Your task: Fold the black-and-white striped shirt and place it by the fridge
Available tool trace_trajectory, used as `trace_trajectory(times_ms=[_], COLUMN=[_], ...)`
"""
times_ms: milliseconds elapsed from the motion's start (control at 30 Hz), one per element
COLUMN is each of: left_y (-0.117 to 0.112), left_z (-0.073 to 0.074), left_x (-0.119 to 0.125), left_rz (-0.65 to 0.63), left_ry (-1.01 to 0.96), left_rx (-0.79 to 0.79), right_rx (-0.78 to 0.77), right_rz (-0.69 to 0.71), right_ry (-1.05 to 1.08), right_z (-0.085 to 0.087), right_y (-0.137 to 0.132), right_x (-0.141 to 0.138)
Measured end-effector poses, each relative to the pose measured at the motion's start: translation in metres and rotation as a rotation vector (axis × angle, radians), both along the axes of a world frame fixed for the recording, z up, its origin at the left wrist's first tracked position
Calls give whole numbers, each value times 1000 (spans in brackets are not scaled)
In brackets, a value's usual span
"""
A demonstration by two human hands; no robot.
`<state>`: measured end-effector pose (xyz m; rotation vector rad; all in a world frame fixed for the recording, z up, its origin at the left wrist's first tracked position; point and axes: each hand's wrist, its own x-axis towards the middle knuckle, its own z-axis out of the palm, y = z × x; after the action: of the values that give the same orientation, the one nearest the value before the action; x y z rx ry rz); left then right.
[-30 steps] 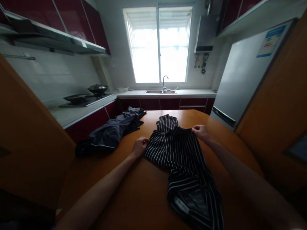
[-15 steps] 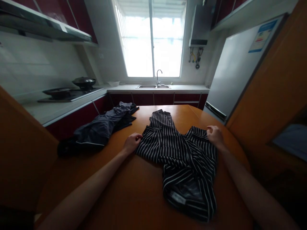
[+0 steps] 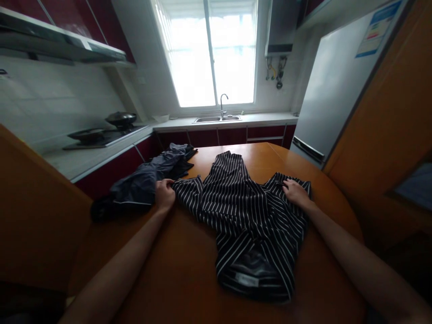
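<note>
A black shirt with white stripes [image 3: 232, 198] lies spread on the wooden table [image 3: 162, 270], its collar and inner label towards me. My left hand [image 3: 165, 194] pinches the end of the left sleeve, which is drawn out to the side. On the other side, my right hand [image 3: 296, 192] rests on the right sleeve, fingers curled at its cloth; whether it grips firmly is hard to see. Folds and creases run across the shirt's middle and right side.
A heap of dark grey and black clothes [image 3: 141, 180] lies at the table's left edge. Behind the table are a counter with a sink [image 3: 216, 119] and a stove with pans [image 3: 120, 119]. A fridge [image 3: 332, 90] stands at the right.
My left hand has moved left, stretching the sleeve outward. The shirt's body and collar have shifted slightly left and opened wider. My right hand has moved a little inward over its sleeve.
</note>
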<state>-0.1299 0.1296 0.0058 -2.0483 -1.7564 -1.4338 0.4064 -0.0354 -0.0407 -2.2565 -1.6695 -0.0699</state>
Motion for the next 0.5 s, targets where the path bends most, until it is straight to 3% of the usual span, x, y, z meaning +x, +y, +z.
trace_trajectory(times_ms=[67, 133, 200, 333, 500], left_y=[-4, -14, -27, -44, -46], left_z=[3, 6, 7, 2, 0], left_x=[-1, 8, 24, 52, 54], left_rz=[50, 6, -135, -462, -639], left_ry=[10, 58, 158, 351, 404], left_rx=[64, 141, 145, 4, -96], right_rx=[-18, -34, -37, 9, 80], right_rz=[-20, -43, -60, -90, -86], right_ry=[-22, -38, -44, -43, -42], right_z=[0, -2, -3, -8, -12], right_y=[1, 1, 2, 3, 1], right_x=[1, 2, 5, 13, 18])
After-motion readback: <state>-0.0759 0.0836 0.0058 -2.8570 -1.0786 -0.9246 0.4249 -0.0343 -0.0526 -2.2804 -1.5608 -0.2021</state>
